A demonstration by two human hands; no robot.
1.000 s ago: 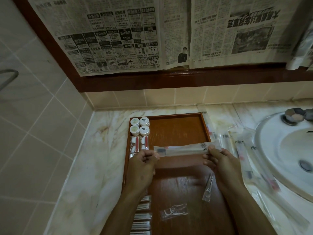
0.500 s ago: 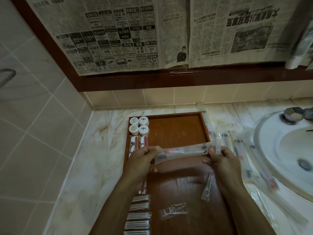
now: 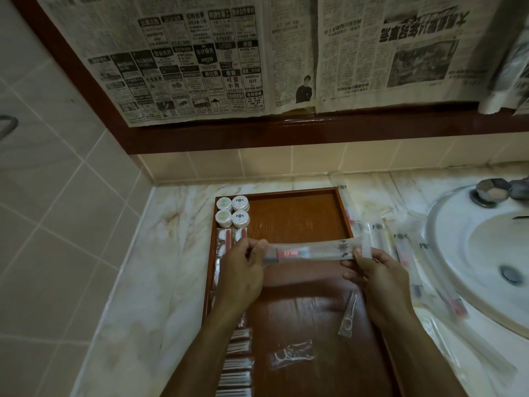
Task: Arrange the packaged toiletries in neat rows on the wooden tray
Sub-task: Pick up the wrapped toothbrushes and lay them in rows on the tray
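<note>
Item 1. Marble counter (image 3: 143, 282), bearing everything below; a basin (image 3: 472, 253) was sunk into it to my right.

Item 2. Wooden tray (image 3: 297, 219), set lengthwise away from me. Its left edge was already filled, its middle bare, presumably reserved for the long packets.

Item 3. Loose pile of long packets (image 3: 400, 245), lying on the counter between tray and basin, unsorted; I judged these the remaining stock.

Item 4. Toothbrush packet (image 3: 312, 250), held crosswise above the tray, clear of the wood. My left hand (image 3: 243, 276) pinched its left end between thumb and fingers; my right hand (image 3: 380, 276) pinched the printed right end likewise. Held taut at both ends, I think, so that it would go down straight.

Item 5. Row of cotton-bud packets (image 3: 237, 365), stacked flat along the near left edge.

Item 6. Four round jars (image 3: 232, 212), two by two in the far left corner, touching.

Item 7. Two floss-pick packets (image 3: 292, 358), lying askew on the near tray floor, not yet in any row.
</note>
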